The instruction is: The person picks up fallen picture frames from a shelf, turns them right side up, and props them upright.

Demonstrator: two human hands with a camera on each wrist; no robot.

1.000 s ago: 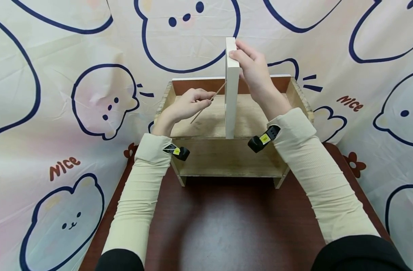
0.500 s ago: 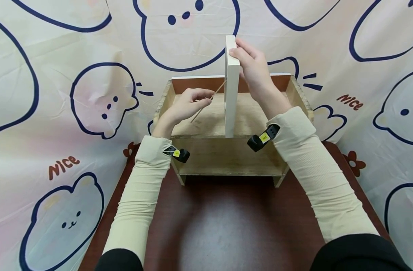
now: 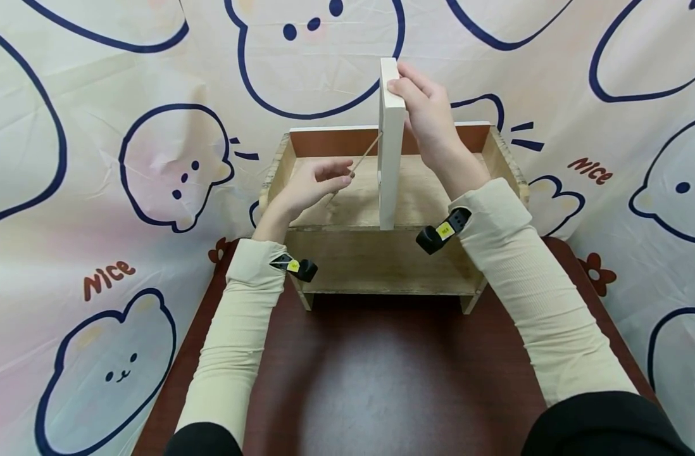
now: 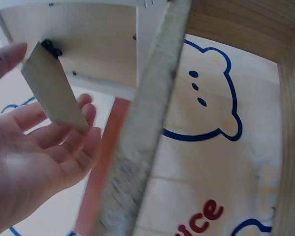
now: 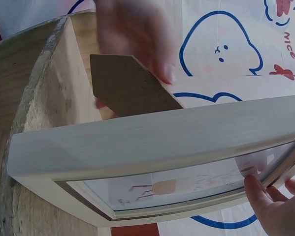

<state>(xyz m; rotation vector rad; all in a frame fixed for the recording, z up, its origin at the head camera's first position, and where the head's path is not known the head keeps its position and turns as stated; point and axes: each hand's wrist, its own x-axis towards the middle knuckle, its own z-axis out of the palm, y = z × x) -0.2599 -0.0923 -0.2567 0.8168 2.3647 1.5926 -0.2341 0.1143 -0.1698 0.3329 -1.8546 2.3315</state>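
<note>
In the head view, your right grip (image 3: 430, 126) pinches the frame (image 3: 390, 164), upright at the shelf (image 3: 421, 193) front, edge-on so its face is hidden; your left grip (image 3: 316, 187) is loose beside the stand (image 3: 367, 151). The left wrist view suggests unfolding the stand is done, and releasing the frame seems left. The right wrist view blurs your left grip, and whether the frame bears on the shelf is unclear.

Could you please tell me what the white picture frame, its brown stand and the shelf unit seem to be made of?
Picture frame: perhaps painted wood or composite; smooth, opaque, matte white.
Stand: likely fibreboard; flat, dull brown, no clear grain showing.
Shelf unit: probably wood, with little gloss; visible grain and pale, rough-looking edges.
</note>
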